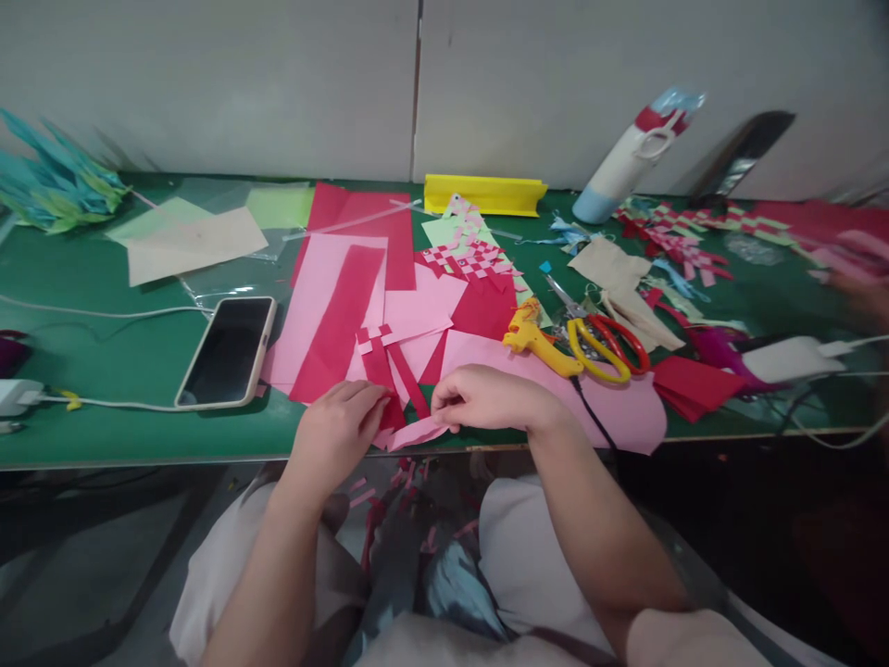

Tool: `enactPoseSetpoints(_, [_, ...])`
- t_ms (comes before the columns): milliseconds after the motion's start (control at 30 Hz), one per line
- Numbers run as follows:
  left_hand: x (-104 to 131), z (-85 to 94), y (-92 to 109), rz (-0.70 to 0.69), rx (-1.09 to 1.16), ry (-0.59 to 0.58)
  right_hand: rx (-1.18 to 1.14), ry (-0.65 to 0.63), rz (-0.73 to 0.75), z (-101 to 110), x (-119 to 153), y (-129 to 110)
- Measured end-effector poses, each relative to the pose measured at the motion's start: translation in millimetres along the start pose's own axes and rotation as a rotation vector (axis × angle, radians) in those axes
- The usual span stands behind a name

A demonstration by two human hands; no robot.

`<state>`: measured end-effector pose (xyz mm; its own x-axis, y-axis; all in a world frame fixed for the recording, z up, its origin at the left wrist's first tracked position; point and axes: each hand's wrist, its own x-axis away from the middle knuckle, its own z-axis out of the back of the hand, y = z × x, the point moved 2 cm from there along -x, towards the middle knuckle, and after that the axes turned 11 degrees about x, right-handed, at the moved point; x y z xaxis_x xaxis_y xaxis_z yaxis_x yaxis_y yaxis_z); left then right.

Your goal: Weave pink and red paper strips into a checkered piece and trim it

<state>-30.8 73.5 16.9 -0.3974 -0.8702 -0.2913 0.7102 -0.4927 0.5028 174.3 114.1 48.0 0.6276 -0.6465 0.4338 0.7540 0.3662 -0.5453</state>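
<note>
Red and pink paper strips woven into a small checkered piece [375,339] lie near the table's front edge, with red tails running toward me. My left hand [340,421] is closed at the lower end of a red tail, its fingertips pressing the paper. On the other side my right hand [482,398] pinches the end of a pink paper strip [417,433], thumb against curled fingers. That strip crosses the bottom of the red tails. Under the work lie a pink sheet [340,264] and a long red sheet [340,324]. My fingers partly hide the strip ends.
A yellow glue gun [538,341] and scissors [598,350] lie right of my hands. A phone [228,352] with a cable lies left. Finished woven pieces [472,259], a yellow folded strip [486,195] and a bottle [629,167] are behind. Another person's blurred hand [865,292] shows far right.
</note>
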Motion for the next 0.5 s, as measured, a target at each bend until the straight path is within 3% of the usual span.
enactPoseSetpoints(500, [0.9,0.1,0.0,0.018,0.017,-0.002,0.004,0.174,-0.051,-1.6,-6.3,-0.3])
